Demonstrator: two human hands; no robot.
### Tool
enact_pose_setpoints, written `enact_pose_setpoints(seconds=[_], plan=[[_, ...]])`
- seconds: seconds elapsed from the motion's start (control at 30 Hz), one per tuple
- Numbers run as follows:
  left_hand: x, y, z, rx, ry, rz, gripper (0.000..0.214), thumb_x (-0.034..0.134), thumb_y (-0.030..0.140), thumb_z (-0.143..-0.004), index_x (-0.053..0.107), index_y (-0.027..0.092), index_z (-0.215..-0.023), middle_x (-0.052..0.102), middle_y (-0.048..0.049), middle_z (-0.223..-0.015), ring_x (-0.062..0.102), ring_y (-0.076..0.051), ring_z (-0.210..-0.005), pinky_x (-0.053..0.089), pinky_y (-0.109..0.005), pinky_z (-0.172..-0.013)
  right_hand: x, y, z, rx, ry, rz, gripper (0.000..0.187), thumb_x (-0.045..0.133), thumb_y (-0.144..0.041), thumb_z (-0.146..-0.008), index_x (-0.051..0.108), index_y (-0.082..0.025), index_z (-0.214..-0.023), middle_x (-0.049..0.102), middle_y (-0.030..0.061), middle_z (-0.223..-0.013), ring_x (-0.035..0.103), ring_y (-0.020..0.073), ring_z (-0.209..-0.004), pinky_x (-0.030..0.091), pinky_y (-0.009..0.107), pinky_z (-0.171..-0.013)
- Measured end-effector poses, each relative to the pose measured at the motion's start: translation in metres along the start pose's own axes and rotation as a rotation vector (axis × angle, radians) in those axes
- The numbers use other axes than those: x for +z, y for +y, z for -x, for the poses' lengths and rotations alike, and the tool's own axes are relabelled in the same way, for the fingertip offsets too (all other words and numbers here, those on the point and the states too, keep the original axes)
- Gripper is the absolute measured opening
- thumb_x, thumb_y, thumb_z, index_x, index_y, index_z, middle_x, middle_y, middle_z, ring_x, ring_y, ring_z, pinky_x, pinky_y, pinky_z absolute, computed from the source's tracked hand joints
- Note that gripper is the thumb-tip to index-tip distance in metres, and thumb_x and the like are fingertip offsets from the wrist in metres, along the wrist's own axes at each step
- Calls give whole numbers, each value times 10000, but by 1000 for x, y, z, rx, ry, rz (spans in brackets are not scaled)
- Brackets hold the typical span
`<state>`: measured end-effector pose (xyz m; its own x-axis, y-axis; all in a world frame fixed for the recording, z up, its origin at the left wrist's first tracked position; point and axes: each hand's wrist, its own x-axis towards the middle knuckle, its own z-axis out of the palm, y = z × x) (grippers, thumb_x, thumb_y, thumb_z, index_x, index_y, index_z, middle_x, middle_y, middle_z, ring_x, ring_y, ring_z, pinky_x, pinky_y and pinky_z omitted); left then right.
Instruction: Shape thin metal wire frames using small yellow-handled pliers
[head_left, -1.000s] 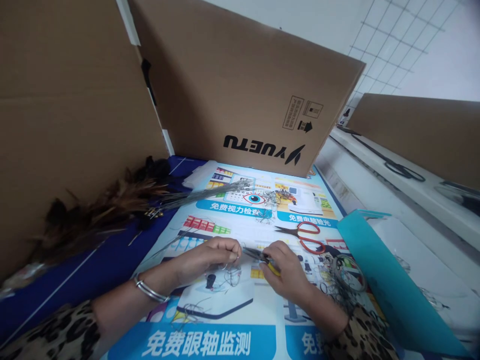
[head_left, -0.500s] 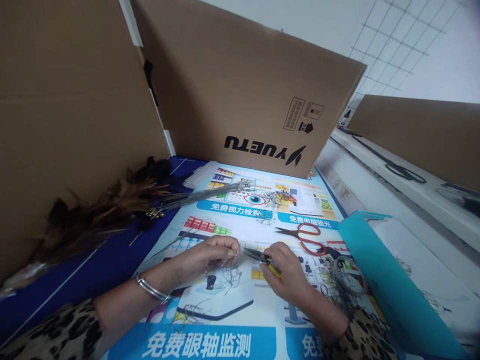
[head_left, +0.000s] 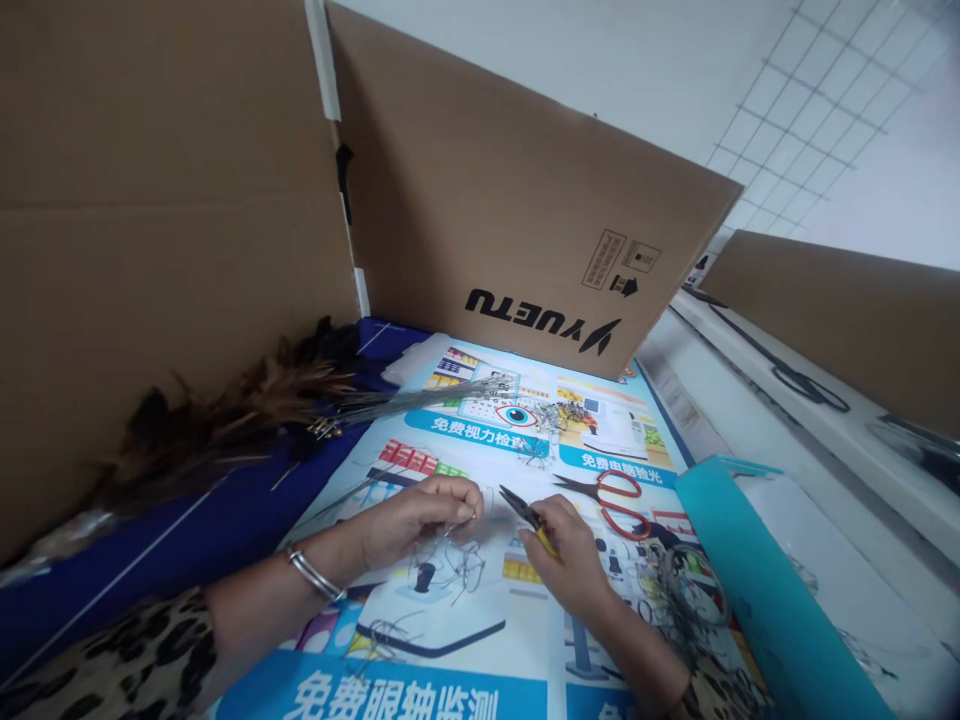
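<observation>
My left hand (head_left: 435, 515) is closed in a pinch on thin wire; a small loop of it sticks out past the fingertips, and loose grey wire (head_left: 461, 565) lies or hangs just below. My right hand (head_left: 566, 555) grips needle-nose pliers (head_left: 529, 512) with a yellow handle. The pliers' dark jaws point up and left toward my left fingertips, with a small gap between. Red-handled scissors (head_left: 615, 500) lie behind my right hand. Another tangle of wire pieces (head_left: 386, 640) rests on the printed sheet in front of my left wrist.
Brown feathers (head_left: 247, 400) and a bundle of long wires (head_left: 427, 400) lie at the left and back. Cardboard panels (head_left: 525, 200) stand behind. On the right are a wire coil (head_left: 697, 585) and a teal box (head_left: 780, 590). A printed sheet (head_left: 517, 625) covers the table.
The pliers have tilted, their tips now pointing more upward and slightly away from my left fingers. My left hand keeps its pinch. The whole view has shifted slightly.
</observation>
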<state>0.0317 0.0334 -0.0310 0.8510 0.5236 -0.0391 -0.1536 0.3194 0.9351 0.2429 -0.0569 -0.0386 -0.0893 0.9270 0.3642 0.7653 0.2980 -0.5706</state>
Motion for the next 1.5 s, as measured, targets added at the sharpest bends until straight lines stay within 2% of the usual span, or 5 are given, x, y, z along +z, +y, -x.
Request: enact_pose_setpoints(seconds=[0.17, 0.33, 0.73, 1.07, 1.5], plan=[[-2, -1, -1, -9, 9, 12, 119, 505, 221, -719, 528, 118, -664, 473, 4, -557, 296, -78, -480, 156, -222, -454, -1, -7, -2, -150, -18, 3, 219, 512, -183, -777, 504, -193, -996, 529, 74, -916, 496, 196, -876, 444, 346, -752], [-3, 0, -2, -46, 65, 19, 115, 520, 242, -708, 528, 127, -702, 485, 6, -579, 312, -88, -499, 169, -226, -466, -2, -8, -8, -209, -40, 70, 218, 507, -194, -781, 503, -195, -999, 527, 77, -912, 487, 206, -878, 443, 367, -750], [-2, -3, -2, -93, 33, -35, 149, 560, 273, -700, 498, 142, -667, 405, 43, -536, 280, -80, -483, 179, -221, -473, -9, -9, -8, -213, -114, 234, 183, 501, -217, -790, 524, -189, -970, 515, 77, -888, 474, 217, -868, 427, 383, -749], [-3, -5, -3, -67, 30, -73, 190, 566, 309, -727, 500, 140, -671, 393, 42, -544, 267, -79, -487, 177, -220, -470, -7, -6, -1, -204, -55, 180, 204, 503, -207, -785, 519, -199, -988, 523, 78, -897, 489, 214, -868, 442, 383, -749], [-3, -8, -3, -103, 23, -131, 170, 553, 305, -721, 529, 139, -692, 384, 43, -543, 272, -82, -488, 190, -214, -473, -6, -17, 2, -149, -92, 199, 168, 508, -193, -770, 524, -194, -938, 523, 73, -858, 491, 212, -839, 443, 365, -727]])
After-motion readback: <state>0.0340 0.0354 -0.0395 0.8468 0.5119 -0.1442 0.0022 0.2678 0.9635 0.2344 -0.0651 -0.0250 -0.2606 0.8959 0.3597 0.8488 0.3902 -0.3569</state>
